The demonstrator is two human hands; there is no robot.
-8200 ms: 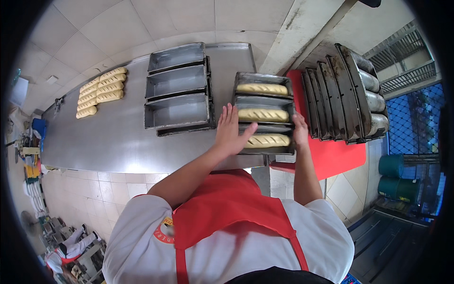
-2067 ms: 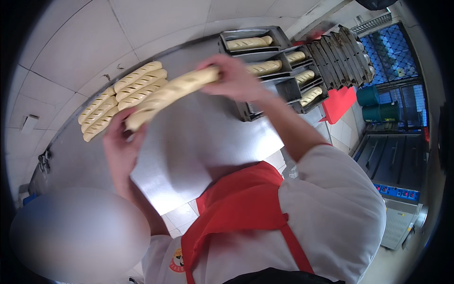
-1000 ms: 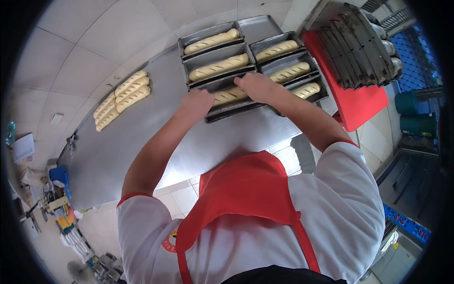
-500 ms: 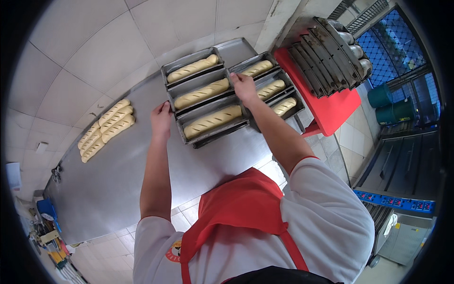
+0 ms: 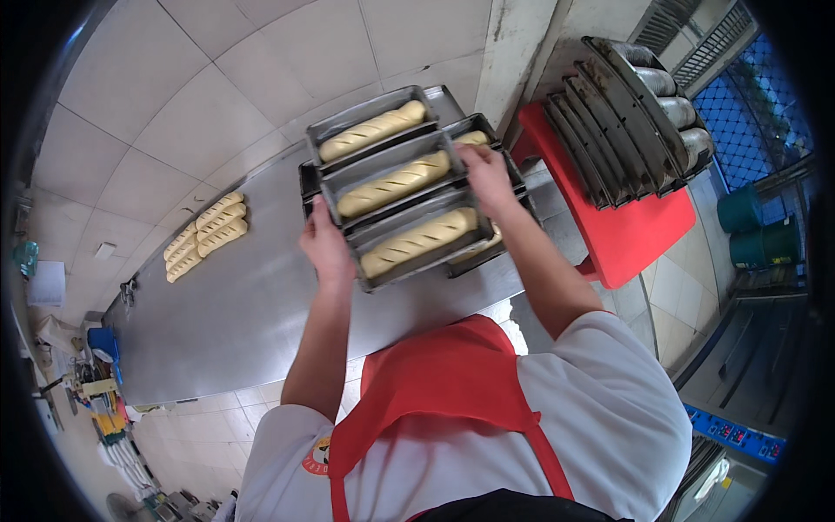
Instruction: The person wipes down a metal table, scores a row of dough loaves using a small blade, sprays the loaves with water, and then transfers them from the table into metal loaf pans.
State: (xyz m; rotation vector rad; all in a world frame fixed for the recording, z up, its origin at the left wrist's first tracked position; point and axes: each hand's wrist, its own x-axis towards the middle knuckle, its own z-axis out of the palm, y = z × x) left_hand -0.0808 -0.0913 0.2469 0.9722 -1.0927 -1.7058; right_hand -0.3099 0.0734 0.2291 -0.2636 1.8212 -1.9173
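Note:
A dark metal set of three joined loaf pans (image 5: 326,193) is gripped at both ends by my hands. Each pan holds a long, pale dough loaf (image 5: 394,184) with slanted cuts on top. My left hand (image 5: 327,244) is closed on the left end, thumb up along the rim. At the right end, my right hand (image 5: 486,177) grips the middle pan's edge. The set looks raised and overlaps another pan set (image 5: 507,247), whose dough loaf (image 5: 472,137) shows only partly. Fingers under the rims are hidden.
Several scored dough loaves (image 5: 207,233) lie together on the left of the steel table (image 5: 226,326), near the tiled wall. To the right, a red stool (image 5: 639,239) bears stacked dark loaf pans (image 5: 613,130). An oven with a blue control strip (image 5: 735,432) stands at lower right.
The three-pan set has come up and shifted right, over the pan set beside it, with both hands on it. My left hand has moved right and nearer me; the right hand also moved right.

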